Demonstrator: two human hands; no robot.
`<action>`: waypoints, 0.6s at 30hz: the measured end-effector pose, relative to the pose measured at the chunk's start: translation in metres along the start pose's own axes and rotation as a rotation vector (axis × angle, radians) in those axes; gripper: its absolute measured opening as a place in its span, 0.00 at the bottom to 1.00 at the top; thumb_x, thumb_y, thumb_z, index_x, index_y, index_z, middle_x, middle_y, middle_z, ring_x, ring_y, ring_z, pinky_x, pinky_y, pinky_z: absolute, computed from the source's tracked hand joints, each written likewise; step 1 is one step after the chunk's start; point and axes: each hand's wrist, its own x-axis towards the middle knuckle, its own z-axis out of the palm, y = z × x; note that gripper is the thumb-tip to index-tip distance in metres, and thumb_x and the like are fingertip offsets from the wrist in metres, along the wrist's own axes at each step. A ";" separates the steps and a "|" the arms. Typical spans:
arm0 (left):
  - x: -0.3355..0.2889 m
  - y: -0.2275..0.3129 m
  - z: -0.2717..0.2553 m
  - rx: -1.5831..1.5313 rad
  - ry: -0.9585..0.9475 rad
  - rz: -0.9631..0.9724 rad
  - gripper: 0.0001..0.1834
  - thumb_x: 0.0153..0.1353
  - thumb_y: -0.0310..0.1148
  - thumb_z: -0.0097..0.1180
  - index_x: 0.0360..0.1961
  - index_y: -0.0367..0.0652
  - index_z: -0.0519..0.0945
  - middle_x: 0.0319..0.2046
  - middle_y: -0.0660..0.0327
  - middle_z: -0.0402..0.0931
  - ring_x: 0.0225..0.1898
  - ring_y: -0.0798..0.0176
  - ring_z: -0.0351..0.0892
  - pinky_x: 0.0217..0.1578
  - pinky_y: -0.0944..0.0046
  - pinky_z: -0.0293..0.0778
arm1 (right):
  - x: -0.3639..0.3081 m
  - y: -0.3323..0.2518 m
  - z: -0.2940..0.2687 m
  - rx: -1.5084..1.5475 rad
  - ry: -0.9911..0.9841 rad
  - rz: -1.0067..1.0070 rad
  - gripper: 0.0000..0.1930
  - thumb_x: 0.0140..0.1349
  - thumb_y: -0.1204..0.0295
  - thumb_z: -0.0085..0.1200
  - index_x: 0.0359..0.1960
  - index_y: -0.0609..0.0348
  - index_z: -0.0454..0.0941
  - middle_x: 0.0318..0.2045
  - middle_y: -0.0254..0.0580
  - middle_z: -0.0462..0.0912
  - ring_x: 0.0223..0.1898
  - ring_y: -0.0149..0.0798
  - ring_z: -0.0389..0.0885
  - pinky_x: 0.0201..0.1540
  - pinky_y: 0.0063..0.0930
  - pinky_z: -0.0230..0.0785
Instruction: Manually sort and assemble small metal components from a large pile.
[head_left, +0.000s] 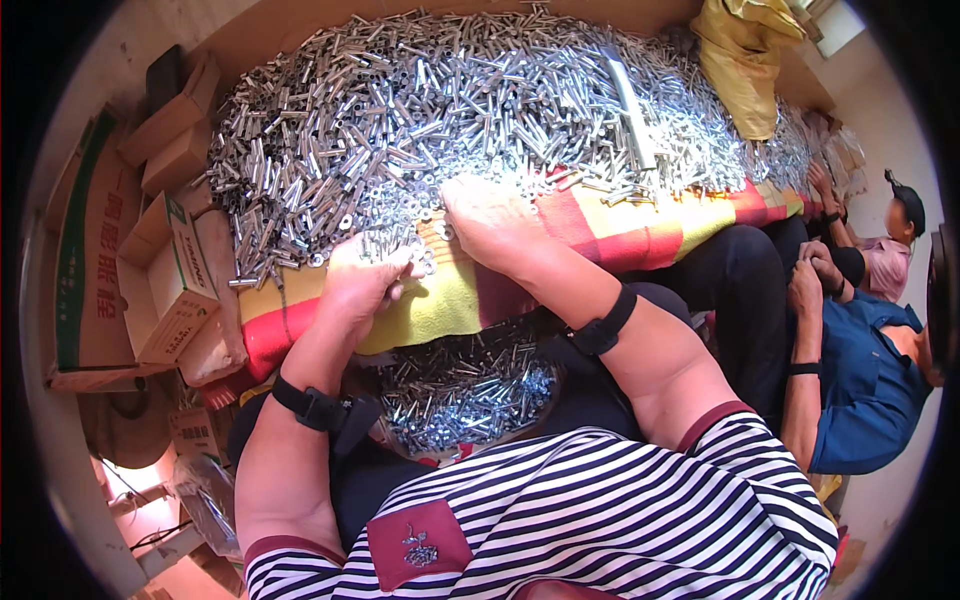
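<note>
A wide heap of metal bolts and sleeves (400, 110) covers the work surface, with loose washers (400, 195) along its near edge. My left hand (358, 285) is curled palm-up at that edge, closed around several small washers (418, 262) that show at its fingertips. Just to its right, my right hand (490, 222) reaches over the front of the heap. Its fingers are bent together and pointed down; glare and the hand itself hide what they pinch. Under both hands lies a checked red and yellow cloth (425, 310).
Below the cloth, between my legs, sits a container of bolts (470, 400). Cardboard boxes (165, 280) stand at the left. A metal strip (630, 110) lies on the heap, near a yellow sack (750, 60). Two co-workers sit at the right, the nearer in a blue shirt (870, 390).
</note>
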 end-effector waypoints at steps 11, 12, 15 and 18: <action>0.006 -0.013 0.002 0.174 0.116 0.191 0.05 0.51 0.21 0.58 0.31 0.37 0.77 0.23 0.60 0.80 0.16 0.74 0.70 0.17 0.74 0.65 | -0.016 -0.019 -0.005 -0.107 -0.156 0.001 0.06 0.52 0.75 0.50 0.30 0.65 0.71 0.28 0.56 0.77 0.31 0.54 0.78 0.34 0.43 0.69; 0.005 -0.015 0.004 0.230 0.135 0.239 0.06 0.50 0.21 0.58 0.31 0.37 0.78 0.23 0.61 0.80 0.18 0.75 0.71 0.19 0.74 0.66 | -0.018 -0.017 -0.004 -0.093 -0.152 0.012 0.06 0.52 0.76 0.52 0.30 0.65 0.72 0.27 0.54 0.77 0.30 0.52 0.78 0.34 0.41 0.70; 0.004 -0.016 0.006 0.184 0.057 0.260 0.06 0.50 0.23 0.59 0.32 0.37 0.79 0.23 0.63 0.80 0.19 0.75 0.72 0.19 0.75 0.67 | -0.019 -0.018 -0.020 0.226 -0.090 0.095 0.05 0.53 0.77 0.54 0.30 0.65 0.74 0.23 0.49 0.77 0.27 0.44 0.79 0.31 0.35 0.70; -0.004 -0.011 0.013 0.263 0.057 0.207 0.05 0.51 0.23 0.58 0.32 0.37 0.79 0.22 0.63 0.80 0.18 0.76 0.71 0.17 0.75 0.65 | -0.024 -0.018 -0.033 0.851 -0.059 0.313 0.04 0.56 0.77 0.58 0.29 0.64 0.76 0.19 0.37 0.78 0.20 0.27 0.77 0.22 0.21 0.67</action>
